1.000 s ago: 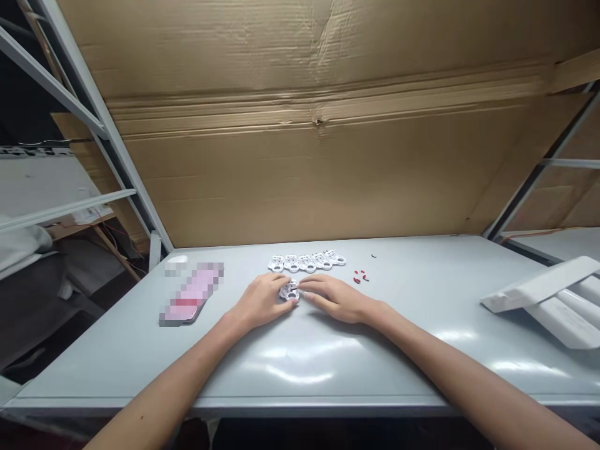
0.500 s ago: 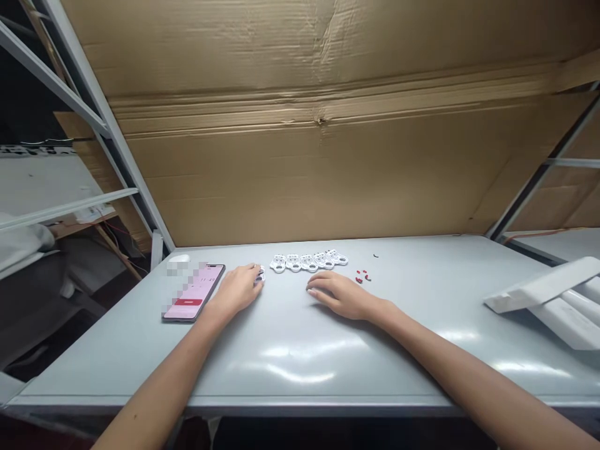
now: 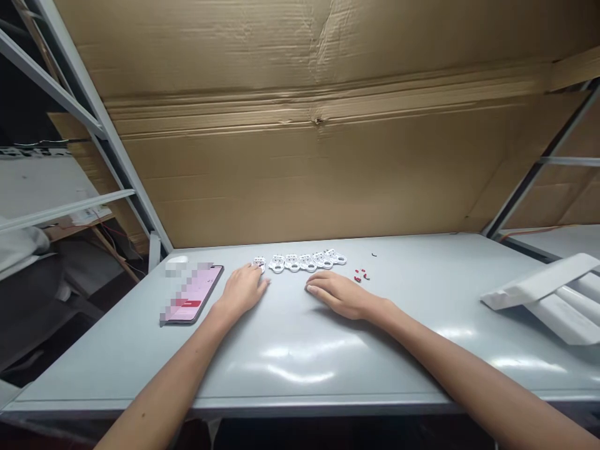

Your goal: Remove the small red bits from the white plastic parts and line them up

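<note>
Several flat white pieces (image 3: 292, 263), each with a ring-shaped opening and small dark marks, lie in a row at the back of the table. At the row's left end, the fingertips of my left hand (image 3: 242, 289) touch one white piece (image 3: 259, 262) and partly cover it. The thumb of that hand is spread away, not gripping. My right hand (image 3: 342, 295) rests on the table in front of the row, with fingers loosely stretched and nothing visible in them. Behind it, to the right, lie small red and dark bits (image 3: 360, 275).
A phone (image 3: 197, 295) with a pink screen lies left of my left hand, beside a small white object (image 3: 178, 260). White foam-like pieces (image 3: 544, 294) sit at the right. A cardboard sheet (image 3: 309, 181) stands behind the table (image 3: 290, 350), with metal frame bars (image 3: 117, 144) at the sides.
My left thumb has moved away from the leftmost white piece, which now shows more and sits slightly farther back. The right hand stays in place. The view has shifted slightly.
</note>
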A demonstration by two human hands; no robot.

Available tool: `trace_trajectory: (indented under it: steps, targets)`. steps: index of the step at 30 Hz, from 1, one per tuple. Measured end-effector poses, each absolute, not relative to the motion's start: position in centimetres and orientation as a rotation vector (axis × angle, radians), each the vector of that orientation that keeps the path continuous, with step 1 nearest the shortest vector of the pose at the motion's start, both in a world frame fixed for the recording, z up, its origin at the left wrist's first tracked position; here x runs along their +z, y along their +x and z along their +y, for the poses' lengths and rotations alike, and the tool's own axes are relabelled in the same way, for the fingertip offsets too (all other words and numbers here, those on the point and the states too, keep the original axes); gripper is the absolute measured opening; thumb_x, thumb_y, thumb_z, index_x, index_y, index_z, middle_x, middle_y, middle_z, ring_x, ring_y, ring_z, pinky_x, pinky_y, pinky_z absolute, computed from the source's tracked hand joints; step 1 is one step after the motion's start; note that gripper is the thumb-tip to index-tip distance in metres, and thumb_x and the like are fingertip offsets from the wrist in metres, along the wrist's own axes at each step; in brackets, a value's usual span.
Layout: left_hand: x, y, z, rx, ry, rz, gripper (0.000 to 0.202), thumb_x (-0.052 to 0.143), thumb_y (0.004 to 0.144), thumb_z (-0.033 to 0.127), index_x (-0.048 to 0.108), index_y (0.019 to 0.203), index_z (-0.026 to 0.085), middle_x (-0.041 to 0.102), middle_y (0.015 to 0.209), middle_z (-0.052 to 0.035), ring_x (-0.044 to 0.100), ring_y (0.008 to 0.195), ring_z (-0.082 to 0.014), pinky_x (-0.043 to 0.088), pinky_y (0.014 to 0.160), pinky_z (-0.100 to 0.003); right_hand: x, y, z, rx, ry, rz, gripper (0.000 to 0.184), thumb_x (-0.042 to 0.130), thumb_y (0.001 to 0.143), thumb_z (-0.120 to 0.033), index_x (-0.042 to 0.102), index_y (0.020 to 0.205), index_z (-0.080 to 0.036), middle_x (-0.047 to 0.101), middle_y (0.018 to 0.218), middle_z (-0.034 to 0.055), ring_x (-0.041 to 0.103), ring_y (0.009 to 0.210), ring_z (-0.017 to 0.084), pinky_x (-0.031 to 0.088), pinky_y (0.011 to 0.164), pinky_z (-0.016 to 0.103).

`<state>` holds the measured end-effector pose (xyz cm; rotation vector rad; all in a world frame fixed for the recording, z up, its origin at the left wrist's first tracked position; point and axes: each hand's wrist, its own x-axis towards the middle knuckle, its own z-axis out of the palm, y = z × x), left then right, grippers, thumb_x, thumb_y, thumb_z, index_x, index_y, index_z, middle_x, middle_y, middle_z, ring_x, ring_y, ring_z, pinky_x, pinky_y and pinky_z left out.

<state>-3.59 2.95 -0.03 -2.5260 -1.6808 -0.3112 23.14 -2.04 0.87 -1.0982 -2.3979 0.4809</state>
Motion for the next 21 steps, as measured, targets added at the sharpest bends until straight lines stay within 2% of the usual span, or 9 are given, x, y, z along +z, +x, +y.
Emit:
trace_trajectory:
  steps: [7,13,17,21]
  targets:
    - [-0.4,-3.6,3.1,-0.234,-2.585,-1.723,0.053,0.04,0.099,0.044,0.048,0.139,0.009,0.043,0.15,-0.0188,0.038,0.142,-0.0315,0.032,0.115,-0.044,0.6,23.1,-2.0,0.393,-1.083,-2.45,0.037,0.038,0.102,-0.038,0.068,0.11,-0.019,0.067,0.114,0.0123,0.061,0.105,0.026,0.048,0.093,0.043]
    - [-0.6,-3.9,3.4,-0.377,-2.611,-1.68,0.053,0.041,0.099,0.044,0.049,0.138,0.01,0.044,0.15,-0.0189,0.039,0.141,-0.0321,0.033,0.115,-0.047,-0.1,23.4,-1.6,0.223,-1.116,-2.514,0.038,0.041,0.1,-0.042,0.067,0.116,-0.018,0.064,0.122,0.0153,0.059,0.111,0.029,0.048,0.095,0.045]
    - [-0.7,-3.3,3.0,-0.537,-2.662,-1.565,0.053,0.042,0.099,0.047,0.05,0.138,0.012,0.045,0.149,-0.0182,0.039,0.14,-0.0318,0.032,0.116,-0.048,0.0,23.4,-2.1,0.319,-1.124,-2.563,0.046,0.039,0.098,-0.053,0.066,0.118,-0.022,0.064,0.124,0.0137,0.058,0.115,0.031,0.047,0.097,0.047]
    - [-0.7,-2.6,2.5,-0.483,-2.81,-1.409,0.055,0.042,0.099,0.05,0.047,0.142,0.016,0.042,0.152,-0.0141,0.033,0.144,-0.0301,0.026,0.119,-0.049,0.9,23.7,-2.7,0.378,-1.152,-2.607,0.05,0.042,0.096,-0.057,0.066,0.12,-0.021,0.063,0.126,0.0144,0.057,0.118,0.032,0.047,0.098,0.047]
